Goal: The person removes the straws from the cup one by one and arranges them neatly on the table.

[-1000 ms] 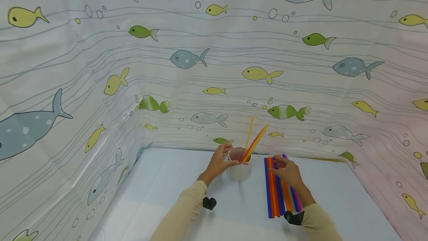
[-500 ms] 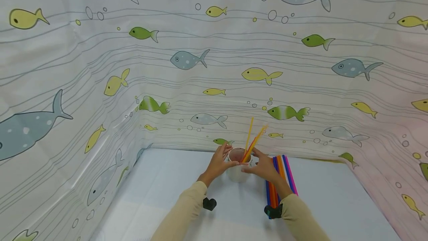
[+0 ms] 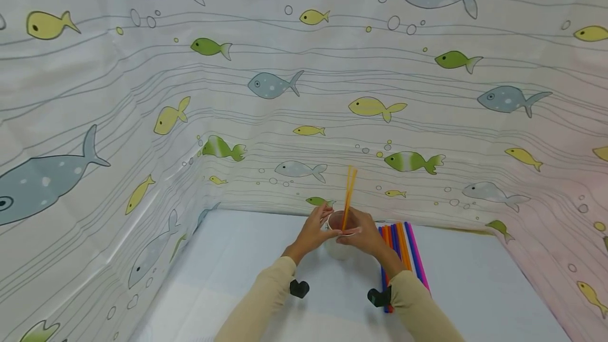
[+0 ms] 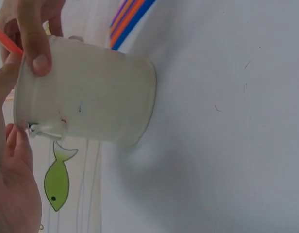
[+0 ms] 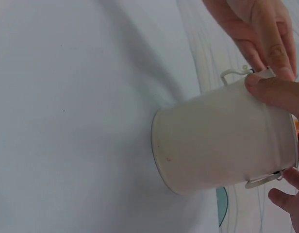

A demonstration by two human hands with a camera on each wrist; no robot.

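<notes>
A small white metal pail [image 3: 338, 252] with wire side handles stands upright on the table. Thin orange-yellow straws [image 3: 349, 189] rise from it nearly upright, and a red-orange straw [image 4: 8, 41] shows at its rim in the left wrist view. My left hand [image 3: 313, 230] holds the pail's left side near the rim. From the other side my right hand [image 3: 364, 232] grips the rim, its thumb on the outer wall. Part of its fingers is hidden behind the pail. Both wrist views show the pail [image 5: 217, 141] between the hands.
Right of the pail lies a row of blue, orange and pink straws [image 3: 404, 247], partly covered by the right forearm. A fish-patterned sheet [image 3: 266, 120] walls in the white table [image 3: 214, 278] at the back and sides.
My right hand has come left from above the row of straws to the pail's rim. The straws in the pail have swung left and closer together. The left hand stays on the pail.
</notes>
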